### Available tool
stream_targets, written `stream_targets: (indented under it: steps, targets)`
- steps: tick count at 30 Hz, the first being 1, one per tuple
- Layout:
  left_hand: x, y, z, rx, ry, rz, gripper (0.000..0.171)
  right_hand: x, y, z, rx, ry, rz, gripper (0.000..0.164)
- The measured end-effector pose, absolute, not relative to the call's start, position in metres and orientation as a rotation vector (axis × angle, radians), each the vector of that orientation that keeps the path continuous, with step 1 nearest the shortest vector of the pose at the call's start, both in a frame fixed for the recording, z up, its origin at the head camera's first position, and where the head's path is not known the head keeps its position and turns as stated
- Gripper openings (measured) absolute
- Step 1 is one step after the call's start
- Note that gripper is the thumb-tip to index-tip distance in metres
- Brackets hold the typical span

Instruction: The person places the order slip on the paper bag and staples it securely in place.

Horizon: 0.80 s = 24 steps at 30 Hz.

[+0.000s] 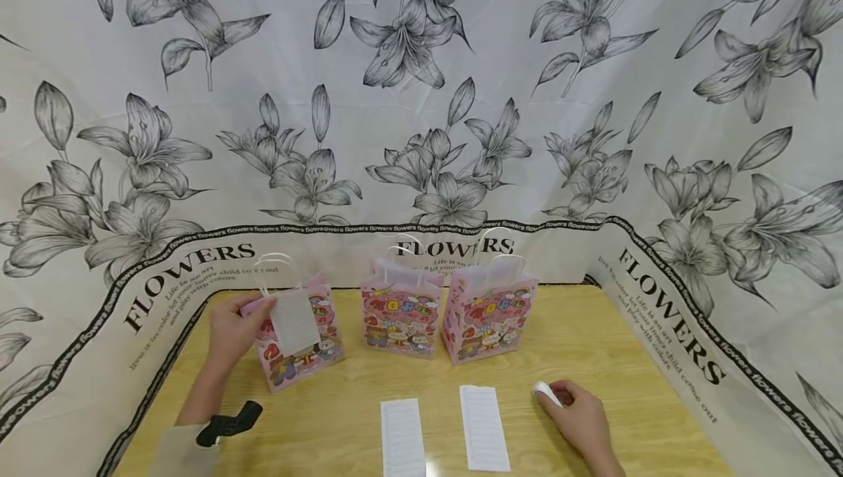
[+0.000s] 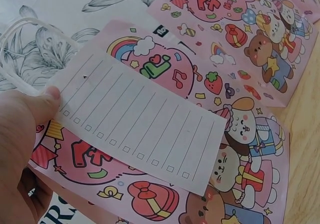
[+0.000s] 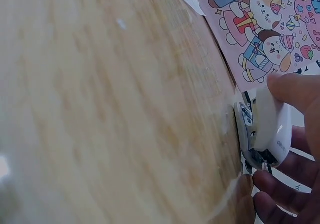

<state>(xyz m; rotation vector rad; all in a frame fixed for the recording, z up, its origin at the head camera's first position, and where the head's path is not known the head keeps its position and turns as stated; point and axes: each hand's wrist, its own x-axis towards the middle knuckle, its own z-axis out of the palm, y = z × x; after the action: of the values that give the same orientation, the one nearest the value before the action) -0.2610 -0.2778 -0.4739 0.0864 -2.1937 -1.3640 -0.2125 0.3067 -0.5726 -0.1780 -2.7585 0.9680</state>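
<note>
With the thumb on top, my left hand (image 1: 232, 329) pinches a white checklist slip (image 2: 135, 126) against the upper edge of a pink paper gift bag (image 1: 290, 374). Ruled lines and small checkboxes cover the slip, which lies over part of the bag's cartoon print. White handles (image 2: 14, 43) rise from the bag's top. The left fingers behind the bag's edge are mostly hidden. At the right of the table, my right hand (image 1: 582, 418) holds a small white stapler (image 3: 272, 124) between thumb and fingers, just above or on the wood; contact is unclear.
Two more pink gift bags (image 1: 402, 316) (image 1: 490, 316) stand upright at the back of the wooden table (image 1: 626, 338). Two lined slips (image 1: 403, 437) (image 1: 484, 427) lie flat near the front. A flower-printed cloth (image 1: 421, 118) surrounds the table's back and sides.
</note>
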Motion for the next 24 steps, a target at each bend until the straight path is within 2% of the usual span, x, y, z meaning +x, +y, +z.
stream_targets:
  steps: [6, 17, 24]
  targets:
    - [-0.2601, -0.2788, -0.4752, 0.092, -2.201, -1.351, 0.026, -0.2151, 0.3052, -0.5723, -0.193, -2.769, 0.913, 0.041]
    - [-0.2609, -0.279, -0.4746, 0.055, -2.185, -1.343, 0.023, -0.217, 0.3067, -0.572, -0.156, -2.768, 0.923, 0.039]
    - [-0.2613, -0.2803, -0.4772, 0.063, -2.196, -1.299, 0.021, -0.2205, 0.3028, -0.5731, -0.13, -2.667, 0.936, 0.033]
